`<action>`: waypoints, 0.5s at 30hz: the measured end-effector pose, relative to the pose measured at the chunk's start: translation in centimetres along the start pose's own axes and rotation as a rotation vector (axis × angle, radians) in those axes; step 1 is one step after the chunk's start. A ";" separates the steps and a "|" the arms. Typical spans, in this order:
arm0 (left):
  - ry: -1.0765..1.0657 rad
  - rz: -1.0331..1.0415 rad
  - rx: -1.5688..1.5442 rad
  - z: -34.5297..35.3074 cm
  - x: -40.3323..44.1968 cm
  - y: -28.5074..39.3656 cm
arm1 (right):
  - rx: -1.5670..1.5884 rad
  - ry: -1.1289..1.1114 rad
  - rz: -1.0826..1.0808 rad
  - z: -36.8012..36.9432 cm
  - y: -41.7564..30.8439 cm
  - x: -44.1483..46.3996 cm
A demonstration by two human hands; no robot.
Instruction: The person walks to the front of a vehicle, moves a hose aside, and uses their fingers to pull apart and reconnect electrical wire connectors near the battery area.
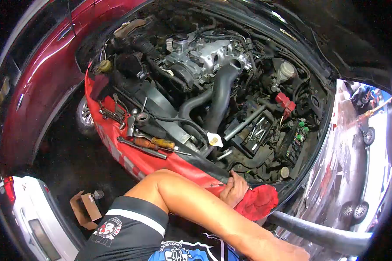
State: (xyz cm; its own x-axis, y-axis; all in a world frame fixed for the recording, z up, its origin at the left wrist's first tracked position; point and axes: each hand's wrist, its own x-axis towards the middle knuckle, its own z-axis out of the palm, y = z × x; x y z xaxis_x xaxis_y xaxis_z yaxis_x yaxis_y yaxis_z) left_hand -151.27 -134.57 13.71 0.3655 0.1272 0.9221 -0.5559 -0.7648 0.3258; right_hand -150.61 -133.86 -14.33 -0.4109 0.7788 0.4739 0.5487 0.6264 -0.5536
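Note:
My left arm crosses in front of me. My left hand (298,254) is at the bottom right, cut off by the frame, and its fingers do not show. Beyond that forearm, my right hand (234,190) is at the front edge of an open engine bay, its fingers curled against a bunched red cloth (259,202). Above it in the bay are a gold-centred radiator cap (214,139) and a thick black hose (223,93). On the red fender cover (178,167) lie orange-handled screwdrivers (162,143), a hammer-like tool (141,147) and several other metal tools (113,112).
A dark tray (252,135) with small metal parts sits inside the bay, near a red cap (285,103) and a fluid reservoir (286,70). A grey bar (324,230) runs at lower right. A cardboard box (85,209) and a white car (37,217) are at lower left.

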 end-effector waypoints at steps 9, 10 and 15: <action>0.082 0.063 0.066 0.7 0.5 1.8 | -0.015 0.003 0.007 -0.3 -0.4 0.3; 0.090 0.068 0.037 0.6 0.6 2.2 | -0.011 0.003 0.014 -0.3 -0.4 0.1; 0.204 0.093 -0.021 2.8 1.9 0.8 | 0.009 -0.008 0.016 -0.4 -0.5 0.2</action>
State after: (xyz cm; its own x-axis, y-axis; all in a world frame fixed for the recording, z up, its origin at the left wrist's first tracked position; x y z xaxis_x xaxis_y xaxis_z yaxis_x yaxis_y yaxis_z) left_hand -148.90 -136.72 15.12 0.1549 0.1836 0.9707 -0.5959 -0.7663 0.2401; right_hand -150.63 -134.00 -13.69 -0.4080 0.7890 0.4593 0.5485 0.6140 -0.5675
